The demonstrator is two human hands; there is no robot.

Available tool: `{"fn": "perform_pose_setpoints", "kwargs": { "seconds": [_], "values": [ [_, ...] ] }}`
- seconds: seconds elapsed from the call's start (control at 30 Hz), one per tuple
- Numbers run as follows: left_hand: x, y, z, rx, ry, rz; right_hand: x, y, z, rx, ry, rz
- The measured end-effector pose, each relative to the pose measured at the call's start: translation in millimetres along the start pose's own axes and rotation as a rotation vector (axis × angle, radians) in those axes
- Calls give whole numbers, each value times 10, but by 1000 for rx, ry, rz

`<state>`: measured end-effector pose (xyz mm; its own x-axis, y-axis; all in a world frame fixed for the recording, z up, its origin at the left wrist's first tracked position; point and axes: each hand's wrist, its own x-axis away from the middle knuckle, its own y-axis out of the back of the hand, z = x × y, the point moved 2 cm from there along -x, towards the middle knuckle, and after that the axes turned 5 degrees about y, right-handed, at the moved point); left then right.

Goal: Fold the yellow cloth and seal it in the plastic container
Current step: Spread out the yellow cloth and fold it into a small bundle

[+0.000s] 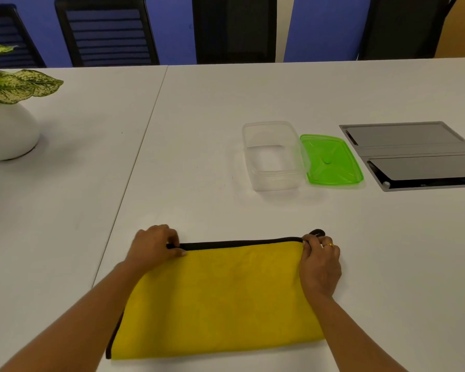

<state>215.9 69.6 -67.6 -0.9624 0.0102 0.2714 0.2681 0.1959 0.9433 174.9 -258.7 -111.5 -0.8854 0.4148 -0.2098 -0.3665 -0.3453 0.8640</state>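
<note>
The left hand (156, 245) and right hand (320, 261) pinch with curled fingers (171, 238) the far corners of the cloth (218, 296), flat on the surface (226, 103) short of the box (277, 181). A neat fold likely needs edges matched squarely.

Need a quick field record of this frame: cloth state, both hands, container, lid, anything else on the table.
cloth: yellow cloth, dark-edged, flat on the white table, appears folded
left: left hand pinches the cloth's far left corner
right: right hand pinches the far right corner, by the dark loop
container: clear plastic container, open, empty, beyond the cloth
lid: green lid, off, beside the container's right side
other: white plant pot far left; grey case far right
</note>
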Motion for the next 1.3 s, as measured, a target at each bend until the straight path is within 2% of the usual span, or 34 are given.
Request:
{"fn": "perform_pose_setpoints", "kwargs": {
  "seconds": [0.1, 0.27, 0.37, 0.6, 0.73, 0.83, 0.9, 1.0, 1.1, 1.2, 1.3],
  "values": [
    [0, 66, 327, -69, 127, 75, -2, 5, 7, 10, 3, -2],
    [-7, 76, 538, 272, 250, 219, -6, 13, 11, 11, 0, -4],
    [-18, 98, 540, 308, 245, 231, -16, 3, 15, 15, -2, 2],
    [-43, 199, 522, 418, 215, 29, -15, 0, 10, 16, -8, -3],
    [-47, 18, 485, 430, 269, -42, -13, -5, -2, 21, -10, -6],
    [30, -89, 423, 440, 325, -168, -25, -10, -12, 14, -13, -5],
    [121, -115, 365, 359, 353, -270, -30, -8, -15, 8, -18, -6],
    [290, -186, 118, 306, 228, -431, -22, 47, 60, 28, -13, -71],
    [425, -396, -273, 367, 29, -443, 108, 147, 373, -86, 119, -161],
    [492, -645, -603, 308, -145, -408, 470, 50, 790, -262, 270, -27],
    [564, -818, -739, 205, -175, -304, 873, -213, 1034, -215, 437, 153]
  ]
}}
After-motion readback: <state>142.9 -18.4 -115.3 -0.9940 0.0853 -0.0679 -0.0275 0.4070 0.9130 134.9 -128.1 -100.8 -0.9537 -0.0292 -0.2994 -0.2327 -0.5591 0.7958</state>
